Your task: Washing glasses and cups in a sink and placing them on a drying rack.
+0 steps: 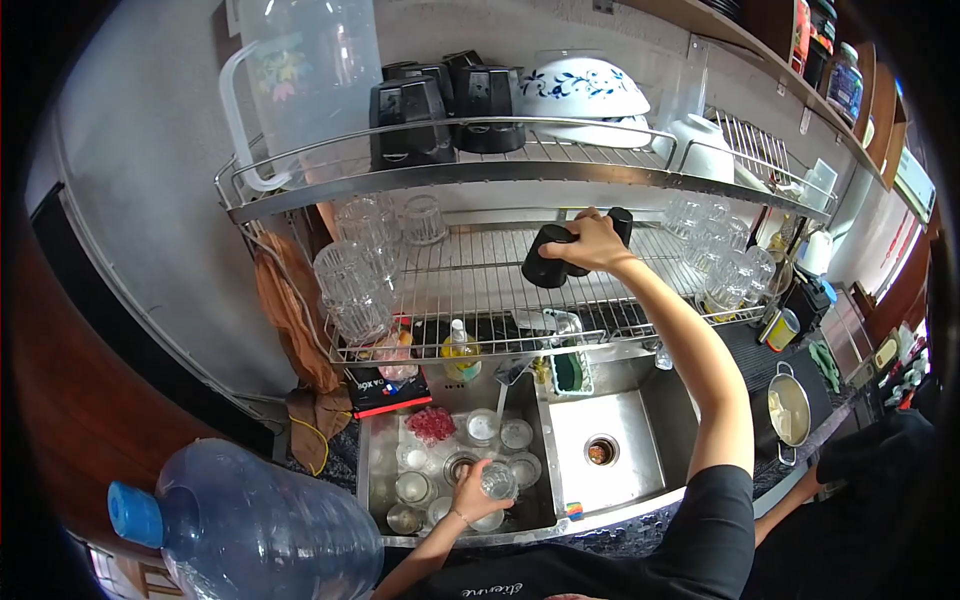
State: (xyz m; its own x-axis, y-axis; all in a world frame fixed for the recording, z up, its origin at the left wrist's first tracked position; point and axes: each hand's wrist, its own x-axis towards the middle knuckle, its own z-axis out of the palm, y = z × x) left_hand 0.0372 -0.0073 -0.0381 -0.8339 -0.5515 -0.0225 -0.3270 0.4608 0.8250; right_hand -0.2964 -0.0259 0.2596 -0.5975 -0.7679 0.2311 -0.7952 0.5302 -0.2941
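My left hand [478, 495] holds a clear drinking glass [498, 480] over the left basin of the steel sink [551, 465], where several more glasses [415, 487] and a red mesh scrubber [430, 426] lie. Up at the middle wire shelf [480, 262], my right hand [592, 240] grips a black cup [545, 256]; other black cups [619, 223] are beside and behind the fingers, partly hidden, and I cannot tell whether they are held too. Upturned clear glasses stand at the shelf's left [352, 289] and right [724, 251] ends.
Black cups [409, 120], floral bowls [585, 90] and a plastic pitcher [322, 82] occupy the upper rack. A large water bottle [270, 517] is at lower left. Dish soap [460, 352] and a sponge basket [570, 367] sit behind the sink. Another person's arm [787, 502] and a pot [787, 412] are at right.
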